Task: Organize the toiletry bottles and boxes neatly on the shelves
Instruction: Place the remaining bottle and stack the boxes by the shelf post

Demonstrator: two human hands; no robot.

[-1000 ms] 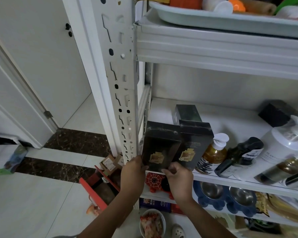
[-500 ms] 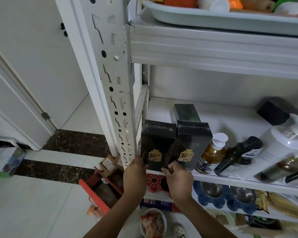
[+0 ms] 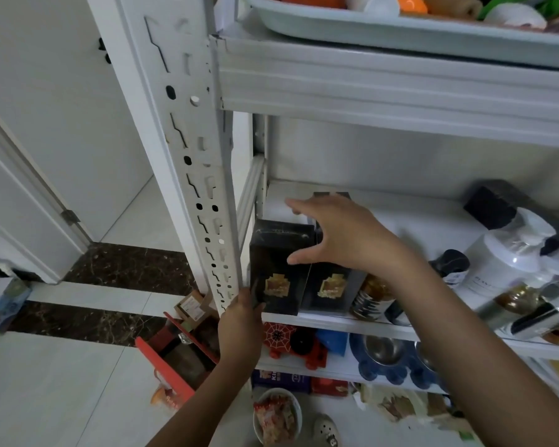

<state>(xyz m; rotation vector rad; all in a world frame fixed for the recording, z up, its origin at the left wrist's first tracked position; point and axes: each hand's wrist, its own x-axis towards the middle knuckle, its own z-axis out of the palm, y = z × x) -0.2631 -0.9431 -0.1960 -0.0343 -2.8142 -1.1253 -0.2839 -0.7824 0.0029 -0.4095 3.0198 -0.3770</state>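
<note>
- Left hand (image 3: 239, 321) sits low at the front edge of the shelf (image 3: 336, 320). It pinches the bottom left corner of the front-left box (image 3: 279, 269), wedged between that box and the upright post (image 3: 200, 162).
- Right hand (image 3: 346, 240) hovers above the boxes, holding nothing, with fingers spread wide and pointing toward the back of the shelf.
- Front-left box and front-right box (image 3: 331, 290) stand upright and touching at the shelf's left end, gold emblems facing out.
- Just right of them is an amber pump bottle (image 3: 371, 296). Beyond it, a dark bottle (image 3: 450, 264) and a white pump bottle (image 3: 510, 262) lean over, out of line.
- Behind the pair, a third box (image 3: 331, 195) shows only its top past the right hand's fingers.
- Judged step: squaring up the box row. Next, the right hand likely needs to close on the third box and bring it into line without toppling the front pair.
</note>
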